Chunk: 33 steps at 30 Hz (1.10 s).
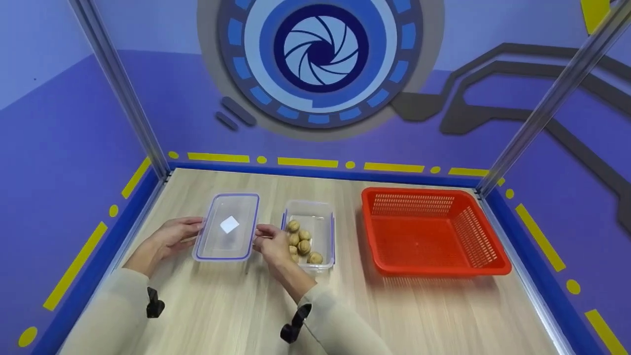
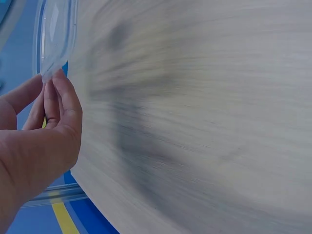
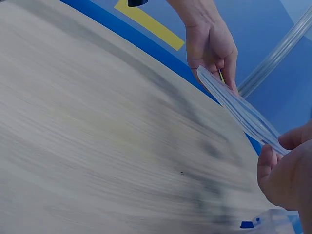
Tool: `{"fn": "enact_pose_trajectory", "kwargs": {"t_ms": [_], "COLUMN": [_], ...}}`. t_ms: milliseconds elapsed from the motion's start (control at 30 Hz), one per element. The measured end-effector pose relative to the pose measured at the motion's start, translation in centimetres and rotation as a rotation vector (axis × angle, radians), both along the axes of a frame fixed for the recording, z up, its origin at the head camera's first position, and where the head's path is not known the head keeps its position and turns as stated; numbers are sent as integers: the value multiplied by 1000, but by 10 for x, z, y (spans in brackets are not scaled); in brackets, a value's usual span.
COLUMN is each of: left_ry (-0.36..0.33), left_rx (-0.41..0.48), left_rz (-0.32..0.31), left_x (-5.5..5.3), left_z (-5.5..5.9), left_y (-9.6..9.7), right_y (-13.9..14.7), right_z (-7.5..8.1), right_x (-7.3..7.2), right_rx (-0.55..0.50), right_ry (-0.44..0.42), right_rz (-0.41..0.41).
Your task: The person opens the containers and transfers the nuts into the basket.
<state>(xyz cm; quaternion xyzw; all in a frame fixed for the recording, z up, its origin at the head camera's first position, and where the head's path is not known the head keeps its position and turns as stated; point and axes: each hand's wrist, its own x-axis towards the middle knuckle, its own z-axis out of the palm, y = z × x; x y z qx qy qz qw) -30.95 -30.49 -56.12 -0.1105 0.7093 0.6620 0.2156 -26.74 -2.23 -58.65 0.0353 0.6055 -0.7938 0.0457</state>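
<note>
A clear plastic lid (image 1: 222,241) with a blue-purple rim and a white square sticker is held above the table by both hands. My left hand (image 1: 172,236) pinches its left edge between thumb and fingers, as the left wrist view also shows of the lid's corner (image 2: 56,48). On the opposite edge, my right hand (image 1: 273,246) pinches the lid; the right wrist view shows the lid (image 3: 241,114) side-on, spanning the two hands. Just right of my right hand stands an uncovered clear container (image 1: 323,227) with several walnuts (image 1: 304,246) inside, some partly hidden by the hand.
A red plastic basket (image 1: 416,241) with mesh sides stands on the right part of the wooden table (image 1: 222,305). Blue-purple panels (image 1: 315,143) wall in the back and both sides, with metal posts (image 1: 118,88) at the corners.
</note>
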Motion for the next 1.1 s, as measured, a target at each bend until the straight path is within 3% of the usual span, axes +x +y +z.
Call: {"fn": "enact_pose_trajectory", "kwargs": {"t_ms": [333, 667, 867, 1100], "left_ry": [4, 5, 6, 9], "left_rx": [-64, -95, -11, -38], "left_rz": [16, 42, 78, 102], "left_x": [-3, 4, 6, 9], "left_z": [-9, -33, -40, -45], "left_y": [2, -10, -8, -5], "right_y": [-10, -24, -28, -31], "right_z": [-10, -25, -34, -46], "right_x": [3, 10, 8, 6], "right_rx": [106, 109, 309, 542], "right_ry": [-7, -61, -35, 65], "right_rz": [-54, -18, -42, -81]}}
